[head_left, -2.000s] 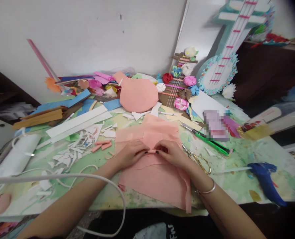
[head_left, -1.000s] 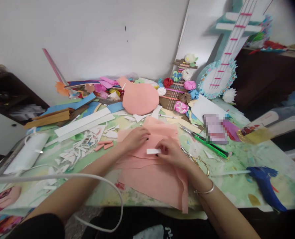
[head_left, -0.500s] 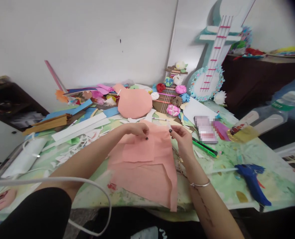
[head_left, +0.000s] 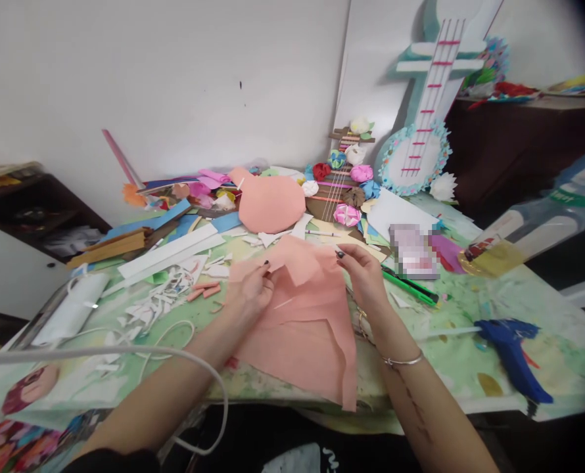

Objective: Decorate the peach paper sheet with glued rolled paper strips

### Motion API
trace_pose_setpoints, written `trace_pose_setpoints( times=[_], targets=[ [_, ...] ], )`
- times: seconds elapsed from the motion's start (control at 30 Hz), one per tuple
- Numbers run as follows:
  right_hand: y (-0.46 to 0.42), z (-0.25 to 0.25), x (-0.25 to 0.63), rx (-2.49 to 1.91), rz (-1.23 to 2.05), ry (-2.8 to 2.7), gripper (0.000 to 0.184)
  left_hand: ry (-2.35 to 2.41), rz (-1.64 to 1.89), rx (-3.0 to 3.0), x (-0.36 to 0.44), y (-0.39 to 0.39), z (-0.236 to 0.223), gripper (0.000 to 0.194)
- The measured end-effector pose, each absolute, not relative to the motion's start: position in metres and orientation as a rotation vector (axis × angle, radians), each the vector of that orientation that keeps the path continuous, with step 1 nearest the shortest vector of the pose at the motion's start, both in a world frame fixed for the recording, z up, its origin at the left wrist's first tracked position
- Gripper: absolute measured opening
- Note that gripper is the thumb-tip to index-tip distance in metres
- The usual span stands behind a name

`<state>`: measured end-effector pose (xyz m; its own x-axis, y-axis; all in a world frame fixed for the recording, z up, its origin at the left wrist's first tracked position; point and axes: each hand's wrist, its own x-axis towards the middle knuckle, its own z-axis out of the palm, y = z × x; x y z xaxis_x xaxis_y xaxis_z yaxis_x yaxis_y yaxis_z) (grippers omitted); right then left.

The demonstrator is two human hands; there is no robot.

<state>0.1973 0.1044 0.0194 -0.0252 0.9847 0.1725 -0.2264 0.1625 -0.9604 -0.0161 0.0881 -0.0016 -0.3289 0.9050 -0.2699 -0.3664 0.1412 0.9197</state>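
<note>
A large salmon-pink sheet of paper (head_left: pixel 302 351) lies creased on the table in front of me, its lower right edge hanging in a loose fold. Over its upper part is a smaller salmon-pink paper piece (head_left: pixel 297 259), bent up with a corner raised. My left hand (head_left: pixel 256 289) is closed at that piece's left edge, pinching it between thumb and fingers. Thumb and fingertips of my right hand (head_left: pixel 364 269) pinch pink paper at the upper right corner. Beyond both hands rests a rounded salmon-pink cutout (head_left: pixel 273 203) with a narrow neck.
To the right are a blue glue gun (head_left: pixel 512 358), a green cutter (head_left: pixel 411 286), a blurred-out phone (head_left: pixel 413 251) and a clear plastic bottle (head_left: pixel 543 223). White paper scraps (head_left: pixel 162 295) and a white cable (head_left: pixel 174 355) lie left. Paper-flower instruments (head_left: pixel 413 157) stand behind.
My left hand has drawn back toward me and left, lifting and bending the smaller pink piece. My right hand stays at the upper right corner. The view has shifted slightly.
</note>
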Motion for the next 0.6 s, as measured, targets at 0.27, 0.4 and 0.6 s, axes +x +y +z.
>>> trace_pose_setpoints(
  times=[0.27,0.4,0.6],
  targets=[
    [0.103,0.008,0.189,-1.015,1.463,-1.287,0.019,1.22,1.506,0.82,0.0,0.065,-0.015,0.009],
    [0.107,0.002,0.19,-1.099,1.445,-1.192,0.018,1.137,1.259,1.218,-0.001,0.041,-0.008,0.014],
    [0.11,0.003,0.192,-1.166,1.458,-1.077,0.021,1.205,0.427,2.518,-0.027,0.015,-0.005,0.041]
  ],
)
